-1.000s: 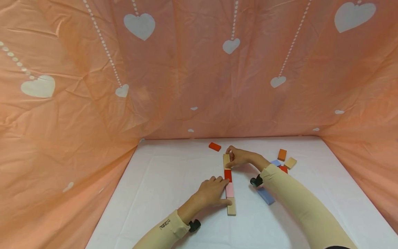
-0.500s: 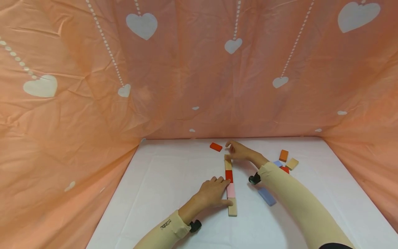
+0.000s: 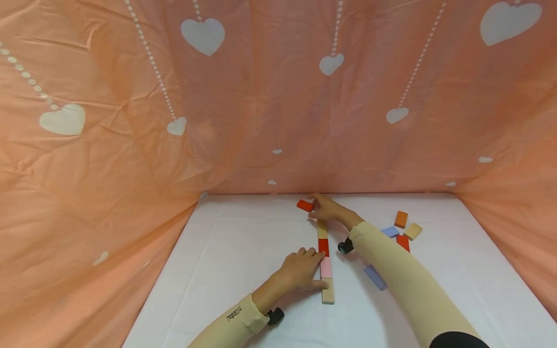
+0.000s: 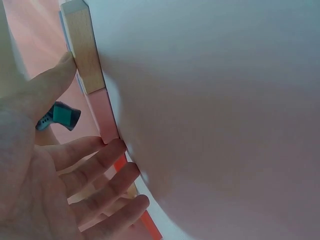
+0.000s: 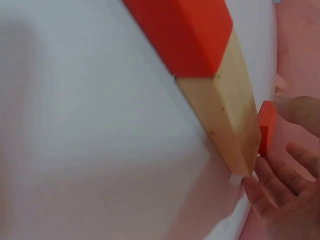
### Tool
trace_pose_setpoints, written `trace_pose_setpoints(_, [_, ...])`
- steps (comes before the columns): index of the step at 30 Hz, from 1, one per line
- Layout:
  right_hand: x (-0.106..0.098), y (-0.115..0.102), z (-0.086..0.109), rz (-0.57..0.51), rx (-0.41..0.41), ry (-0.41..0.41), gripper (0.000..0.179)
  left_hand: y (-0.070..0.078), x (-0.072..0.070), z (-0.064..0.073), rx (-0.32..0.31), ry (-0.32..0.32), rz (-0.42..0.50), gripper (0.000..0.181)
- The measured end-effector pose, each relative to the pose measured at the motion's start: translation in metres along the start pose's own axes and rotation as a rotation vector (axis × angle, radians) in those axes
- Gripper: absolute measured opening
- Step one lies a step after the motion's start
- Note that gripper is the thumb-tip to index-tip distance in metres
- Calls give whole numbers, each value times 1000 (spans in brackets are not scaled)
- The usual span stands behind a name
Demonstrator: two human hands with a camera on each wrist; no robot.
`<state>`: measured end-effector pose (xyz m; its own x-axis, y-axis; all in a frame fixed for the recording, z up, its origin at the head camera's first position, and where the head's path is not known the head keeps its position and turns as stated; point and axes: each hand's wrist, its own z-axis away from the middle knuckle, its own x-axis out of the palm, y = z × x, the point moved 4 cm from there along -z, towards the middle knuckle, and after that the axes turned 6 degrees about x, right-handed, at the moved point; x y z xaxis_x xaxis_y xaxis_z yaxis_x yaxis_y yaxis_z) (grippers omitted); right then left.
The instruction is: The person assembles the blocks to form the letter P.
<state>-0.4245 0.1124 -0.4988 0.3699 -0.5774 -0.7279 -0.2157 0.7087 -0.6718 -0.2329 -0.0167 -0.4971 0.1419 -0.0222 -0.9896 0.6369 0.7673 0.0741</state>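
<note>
Five loose blocks (image 3: 401,219) rightward

Peach curtain (image 3: 109,145) with white hearts; white tablecloth (image 3: 239,251); red, pink, natural-wood blocks (image 3: 325,261).

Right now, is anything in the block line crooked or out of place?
Nothing stands out. The row of blocks lies straight, end to end, steadied by the left hand. The right hand touches a loose red block beyond its far end.

A white tabletop (image 3: 243,251) sits enclosed on the left, right and far sides by a creased salmon-pink cloth backdrop (image 3: 109,159). White hearts (image 3: 202,35) hang printed on dotted strings across it. Light falls soft and even.
</note>
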Motion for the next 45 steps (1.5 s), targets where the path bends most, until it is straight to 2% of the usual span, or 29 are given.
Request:
trace_pose_setpoints(5, [2, -4, -4, -33, 36, 4, 66, 1, -2, 1, -5, -6, 16, 82])
trace_pose_setpoints(9, [4, -6, -5, -51, 25, 0, 66, 1, -2, 1, -8, -6, 14, 82])
trace_pose_setpoints(16, [10, -10, -10, -16, -9, -11, 69, 0, -2, 0, -9, -9, 19, 82])
trace_pose_setpoints(24, [13, -18, -10, 19, -2, -34, 77, 1, -2, 0, -3, -8, 16, 82])
trace_pose_setpoints(33, [16, -21, -10, 110, 31, -33, 70, -1, 1, 0, -2, -8, 16, 82])
trace_pose_setpoints(38, [15, -23, -9, 95, 35, -12, 61, -1, 2, -1, 2, -5, 5, 82])
trace_pose_setpoints(45, [13, -19, -9, 44, 67, -27, 54, 0, 0, -2, -4, -11, 7, 82])
